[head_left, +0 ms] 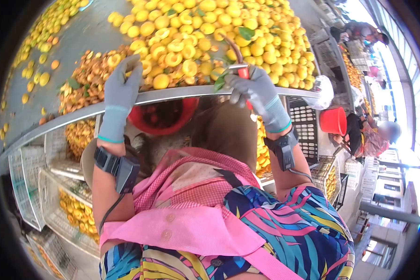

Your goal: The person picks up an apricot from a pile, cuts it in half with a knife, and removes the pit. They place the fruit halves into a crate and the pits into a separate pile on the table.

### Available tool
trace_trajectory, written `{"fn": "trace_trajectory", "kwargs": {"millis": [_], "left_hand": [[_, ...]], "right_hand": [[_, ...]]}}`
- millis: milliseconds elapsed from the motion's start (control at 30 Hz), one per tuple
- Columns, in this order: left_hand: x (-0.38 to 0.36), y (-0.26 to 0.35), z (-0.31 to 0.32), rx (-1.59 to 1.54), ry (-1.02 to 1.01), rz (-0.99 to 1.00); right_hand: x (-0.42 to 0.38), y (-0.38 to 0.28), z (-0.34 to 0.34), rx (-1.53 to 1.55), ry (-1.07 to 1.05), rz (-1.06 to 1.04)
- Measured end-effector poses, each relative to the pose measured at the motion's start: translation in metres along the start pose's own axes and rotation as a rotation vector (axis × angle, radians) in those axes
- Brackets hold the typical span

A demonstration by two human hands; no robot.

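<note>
My right hand (254, 86), in a grey glove, is wrapped round the red handle of a curved knife (243, 72), whose brownish hooked blade points up over the fruit. A green leaf (219, 83) shows beside its fingers. My left hand (123, 83), gloved too, is over the table's metal edge, next to a heap of brown pits (91, 74). Its fingers are bent and apart, with nothing visible in them. Halved apricots (173, 58) lie between the hands, and a large pile of whole yellow apricots (270, 42) spreads beyond them.
Under the table edge (172, 94) stands a red tub (189, 114) with dark contents. Crates of apricot halves (77, 205) are at the lower left, a black crate (303, 126) and red bucket (332, 121) at the right. Other people (366, 135) sit farther right.
</note>
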State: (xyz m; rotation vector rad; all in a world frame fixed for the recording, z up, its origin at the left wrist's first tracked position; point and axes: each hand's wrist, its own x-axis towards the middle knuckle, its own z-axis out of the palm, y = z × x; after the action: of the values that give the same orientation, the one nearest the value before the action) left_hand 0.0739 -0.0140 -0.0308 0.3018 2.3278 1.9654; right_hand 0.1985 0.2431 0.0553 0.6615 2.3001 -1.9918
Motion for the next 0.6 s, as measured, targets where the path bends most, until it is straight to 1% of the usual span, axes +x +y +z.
{"fn": "trace_trajectory", "kwargs": {"millis": [33, 67, 100, 167, 233, 267, 333, 367, 400, 433, 467, 533, 567, 600], "left_hand": [[0.005, -0.009, -0.004, -0.077, 0.047, 0.027], [0.004, -0.013, -0.011, -0.068, 0.055, 0.021], [0.005, -0.009, -0.018, -0.066, 0.097, -0.021], [0.004, 0.0, -0.025, -0.101, 0.182, -0.111], [0.002, -0.002, -0.031, -0.147, 0.202, -0.11], [0.003, -0.004, -0.035, -0.198, 0.219, -0.105], [0.0, -0.006, -0.04, -0.159, 0.224, -0.091], [0.002, -0.007, -0.041, -0.134, 0.223, -0.075], [0.004, -0.013, -0.041, -0.219, 0.212, -0.065], [0.006, -0.019, -0.041, -0.307, 0.195, -0.059], [0.007, -0.018, -0.041, -0.282, 0.169, -0.075], [0.009, -0.015, -0.036, -0.27, 0.12, -0.071], [0.01, -0.016, -0.034, -0.222, 0.131, -0.079], [0.011, -0.015, -0.032, -0.169, 0.149, -0.089]], "right_hand": [[-0.003, 0.004, 0.01, -0.003, -0.1, 0.052], [-0.007, 0.007, 0.02, -0.008, -0.195, 0.102], [-0.014, 0.007, 0.033, -0.095, -0.205, 0.1], [-0.019, 0.017, 0.05, -0.105, -0.25, 0.135], [-0.018, 0.032, 0.062, -0.115, -0.335, 0.186], [-0.016, 0.041, 0.069, -0.111, -0.336, 0.184], [-0.009, 0.059, 0.079, -0.257, -0.391, 0.087], [-0.007, 0.064, 0.083, -0.363, -0.382, -0.021], [-0.003, 0.07, 0.085, -0.479, -0.357, -0.127], [0.002, 0.088, 0.088, -0.547, -0.3, -0.265], [0.007, 0.1, 0.089, -0.62, -0.246, -0.398], [0.001, 0.073, 0.081, -0.632, -0.374, -0.193], [0.001, 0.073, 0.079, -0.606, -0.386, -0.113], [0.0, 0.066, 0.073, -0.608, -0.364, -0.115]]}}
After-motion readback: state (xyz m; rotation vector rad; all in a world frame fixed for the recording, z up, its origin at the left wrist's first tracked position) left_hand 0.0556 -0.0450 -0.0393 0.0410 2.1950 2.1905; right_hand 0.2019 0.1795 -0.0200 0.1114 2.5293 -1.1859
